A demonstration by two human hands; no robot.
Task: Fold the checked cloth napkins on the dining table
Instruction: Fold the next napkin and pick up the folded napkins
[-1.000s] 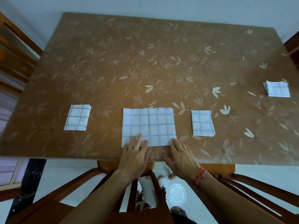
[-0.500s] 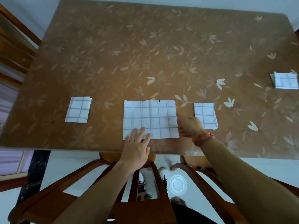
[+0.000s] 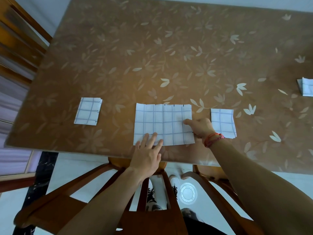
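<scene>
near the worktop (image 3: pixel 118 48) edge, the left hand (image 3: pixel 147 156) presses flat, fingers straight, on the half-folded checked napkin (image 3: pixel 162 123), its long axis running left to right; the right hand (image 3: pixel 201 128) pinches its right edge, seemingly best placed to fold leftward.

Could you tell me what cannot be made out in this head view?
Head view:
- Far-right napkin: cut off by the frame's right edge.
- Right hand: its own back hides the fingers, so its grip on the middle napkin is unclear.
- Right napkin: near-left corner behind the wrist.
</scene>
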